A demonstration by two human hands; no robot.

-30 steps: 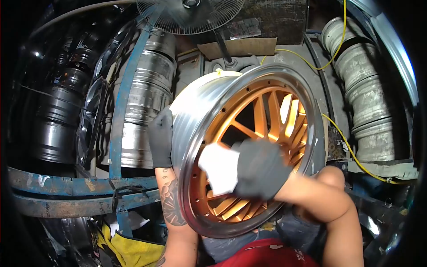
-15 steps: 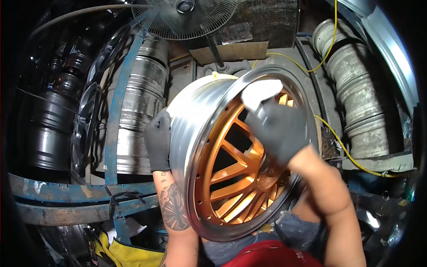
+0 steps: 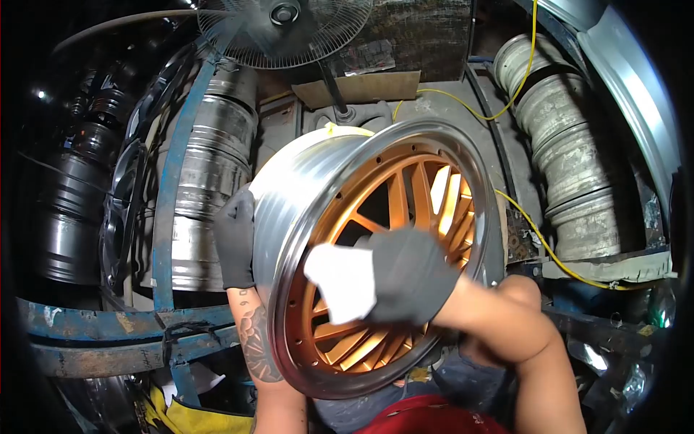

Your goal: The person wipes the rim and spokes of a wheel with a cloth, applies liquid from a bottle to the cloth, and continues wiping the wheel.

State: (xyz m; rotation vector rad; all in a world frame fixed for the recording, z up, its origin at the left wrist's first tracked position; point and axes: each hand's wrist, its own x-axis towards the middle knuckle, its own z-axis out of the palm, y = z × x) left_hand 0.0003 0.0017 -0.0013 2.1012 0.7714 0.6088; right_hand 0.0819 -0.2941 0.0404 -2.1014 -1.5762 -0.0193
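A wheel rim (image 3: 285, 217) with a polished silver barrel and lip and copper-coloured spokes stands tilted in front of me. My left hand (image 3: 235, 228), in a dark grey glove, holds it at the barrel's left side, with the fingertips partly hidden toward the back edge. In my right hand (image 3: 413, 275), also gloved and blurred by motion, is a white cloth (image 3: 342, 283), bunched in closed fingers. Cloth and glove are over the left part of the spoked face, close to the lip, and cover the hub.
Worn rims (image 3: 567, 152) lie in a row at the right, silver rims (image 3: 217, 170) and black rims (image 3: 72, 188) at the left. A standing fan (image 3: 285, 32) is behind. Blue metal bars (image 3: 108, 325) run along the left; a yellow hose (image 3: 538, 235) trails at right.
My right hand has swept the white cloth from the upper lip down and left across the wheel's face. My left hand keeps its place on the barrel.
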